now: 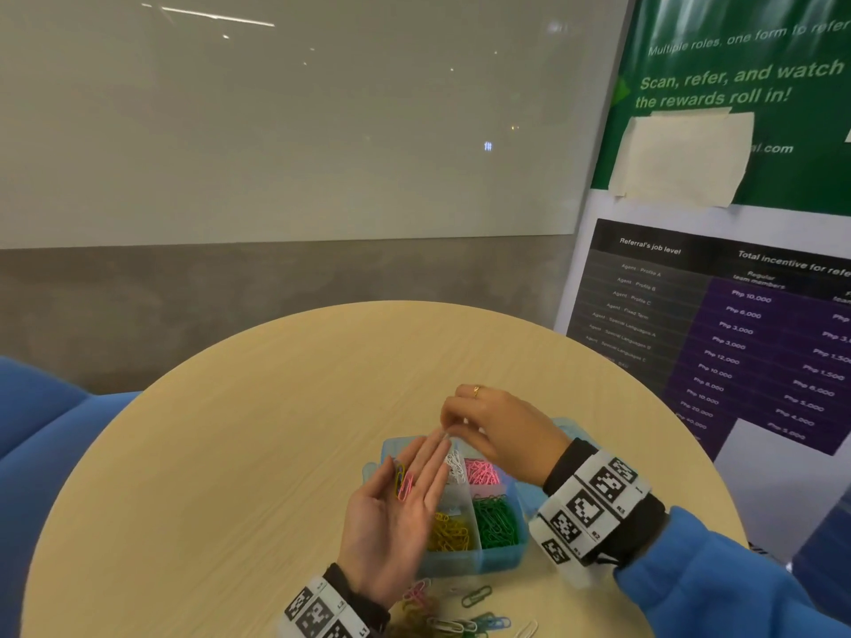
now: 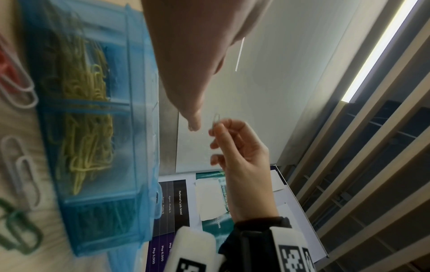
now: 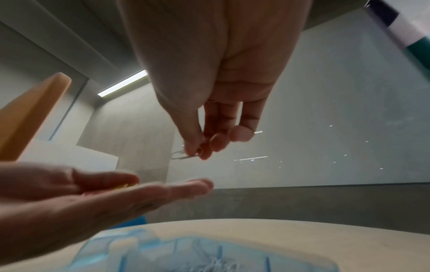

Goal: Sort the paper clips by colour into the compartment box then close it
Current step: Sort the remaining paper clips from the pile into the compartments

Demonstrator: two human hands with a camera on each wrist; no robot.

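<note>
A blue translucent compartment box [image 1: 497,557] lies open on the round table, holding white clips [image 1: 456,465], pink clips [image 1: 481,472], yellow clips [image 1: 449,531] and green clips [image 1: 495,520] in separate cells. My left hand [image 1: 400,504] is held flat, palm up, over the box's left side. A yellow clip [image 1: 399,476] and a pink clip [image 1: 407,484] lie on its fingers. My right hand [image 1: 488,425] hovers above the box's far end and pinches a white clip [image 3: 184,154] between thumb and forefinger, just past the left fingertips.
Loose clips [image 1: 465,610] in pink, green, yellow, white and blue lie on the table [image 1: 230,453] in front of the box. A poster board [image 1: 718,269] stands at the right behind the table. A blue seat [image 1: 41,407] sits at the left.
</note>
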